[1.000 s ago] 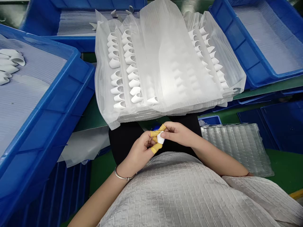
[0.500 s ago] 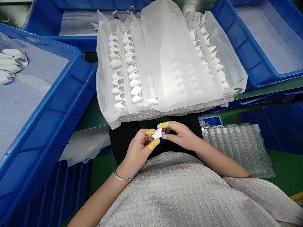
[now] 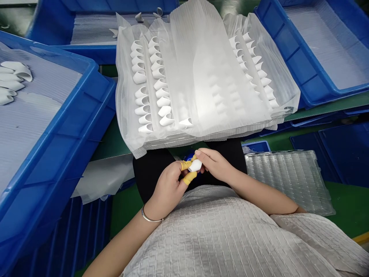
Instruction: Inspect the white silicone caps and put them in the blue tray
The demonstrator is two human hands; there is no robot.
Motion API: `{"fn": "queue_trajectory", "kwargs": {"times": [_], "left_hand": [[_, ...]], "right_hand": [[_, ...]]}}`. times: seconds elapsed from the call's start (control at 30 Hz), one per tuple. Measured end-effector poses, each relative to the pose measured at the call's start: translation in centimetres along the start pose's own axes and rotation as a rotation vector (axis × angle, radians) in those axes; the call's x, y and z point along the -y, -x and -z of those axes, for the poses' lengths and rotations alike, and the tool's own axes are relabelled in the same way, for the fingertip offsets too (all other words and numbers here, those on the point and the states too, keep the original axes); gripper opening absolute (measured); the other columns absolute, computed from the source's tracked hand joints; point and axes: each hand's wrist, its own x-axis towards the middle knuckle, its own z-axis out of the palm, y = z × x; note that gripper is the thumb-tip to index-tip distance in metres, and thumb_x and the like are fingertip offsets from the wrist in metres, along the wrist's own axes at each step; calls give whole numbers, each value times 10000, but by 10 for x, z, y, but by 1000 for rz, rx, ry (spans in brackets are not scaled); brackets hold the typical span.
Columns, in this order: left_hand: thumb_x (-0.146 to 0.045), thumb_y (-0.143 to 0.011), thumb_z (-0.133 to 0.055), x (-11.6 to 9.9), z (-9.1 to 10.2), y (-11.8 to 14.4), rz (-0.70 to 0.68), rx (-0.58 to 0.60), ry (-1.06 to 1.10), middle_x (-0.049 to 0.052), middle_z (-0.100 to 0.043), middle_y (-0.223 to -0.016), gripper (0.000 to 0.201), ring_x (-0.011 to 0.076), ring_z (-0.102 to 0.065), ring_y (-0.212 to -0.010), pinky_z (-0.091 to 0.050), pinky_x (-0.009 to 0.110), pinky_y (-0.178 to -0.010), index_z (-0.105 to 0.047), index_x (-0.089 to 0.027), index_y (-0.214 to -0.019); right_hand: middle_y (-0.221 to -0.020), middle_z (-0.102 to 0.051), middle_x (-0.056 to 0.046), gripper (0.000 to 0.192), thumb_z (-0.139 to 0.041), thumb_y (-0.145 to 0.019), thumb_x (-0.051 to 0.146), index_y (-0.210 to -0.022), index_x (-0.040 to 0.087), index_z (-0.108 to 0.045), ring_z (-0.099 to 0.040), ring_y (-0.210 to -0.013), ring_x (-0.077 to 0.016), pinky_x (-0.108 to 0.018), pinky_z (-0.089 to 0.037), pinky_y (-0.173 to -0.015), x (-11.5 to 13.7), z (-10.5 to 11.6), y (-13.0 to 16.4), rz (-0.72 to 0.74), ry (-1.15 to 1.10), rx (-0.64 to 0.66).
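A small white curved sleeve-like piece (image 3: 195, 166) is held low in front of my lap. My left hand (image 3: 173, 181), with yellow finger cots, grips it between thumb and forefinger. Against the piece's right side is my right hand (image 3: 215, 163), its thumb and forefinger pinched together at the upper edge and other fingers tucked behind. What lies in that pinch is hidden. A bit of blue (image 3: 189, 157) shows behind the fingers. Beyond my hands, rows of similar white pieces (image 3: 165, 110) sit in a tray covered with translucent sheets (image 3: 201, 88).
Left stands a blue bin (image 3: 83, 96) with several white pieces (image 3: 14, 79) on its lined bed. Two more blue bins, one behind (image 3: 86, 49) and one at right (image 3: 305, 69), flank the tray. An unfilled clear plastic tray (image 3: 288, 181) lies lower right.
The white piece has turned, so its opening no longer shows. My right thumb has moved up to meet the forefinger, and my left hand has shifted slightly right.
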Motion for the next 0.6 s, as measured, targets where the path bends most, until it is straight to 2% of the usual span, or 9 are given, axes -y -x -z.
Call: {"fn": "queue_trajectory", "kwargs": {"times": [0.1, 0.17, 0.27, 0.4, 0.47, 0.6], "left_hand": [[-306, -907, -606, -1, 1, -1, -19, -19, -7, 27, -632, -769, 161, 163, -601, -657, -476, 282, -577, -588, -174, -817], [-283, -899, -610, 0, 1, -1, -31, -36, -4, 23, -629, -764, 135, 162, -602, -663, -482, 283, -588, -586, -176, -821], [-264, -887, -620, 2, 1, -1, -5, -49, 21, 13, -632, -765, 103, 159, -608, -672, -485, 282, -600, -584, -183, -835], [-279, -862, -655, 3, 1, 1, 107, -56, 116, -12, -630, -749, 111, 144, -607, -650, -484, 267, -587, -587, -195, -886], [-288, -852, -666, 2, 2, 1, 165, -50, 183, -25, -618, -730, 131, 131, -592, -620, -475, 252, -560, -591, -197, -910], [-322, -847, -682, -2, 2, 1, 226, -19, 292, -29, -614, -725, 191, 125, -579, -612, -477, 246, -551, -608, -200, -974]], "right_hand": [[-656, -626, -7, 390, -424, -1001, 472, -783, 174, -552, -545, -540, -110, -233, -358, -488, -8, 6, -5, -97, -131, -4], [-681, -637, -16, 409, -443, -990, 511, -798, 171, -564, -563, -574, -116, -229, -374, -497, -12, 11, -5, -82, -157, -2], [-752, -621, -11, 389, -536, -950, 536, -862, 166, -616, -563, -663, -122, -235, -410, -560, -13, 16, -2, -14, -143, 77], [-865, -625, -11, 269, -704, -873, 415, -996, 178, -669, -573, -781, -139, -278, -456, -710, -10, 21, 4, 64, -96, 119], [-943, -636, -24, 264, -712, -874, 355, -1079, 195, -673, -593, -851, -155, -296, -471, -754, -9, 23, 5, 122, -56, 101], [-983, -630, -29, 259, -684, -904, 291, -1154, 226, -664, -603, -874, -161, -297, -492, -739, -5, 26, 8, 261, 106, 93]]}}
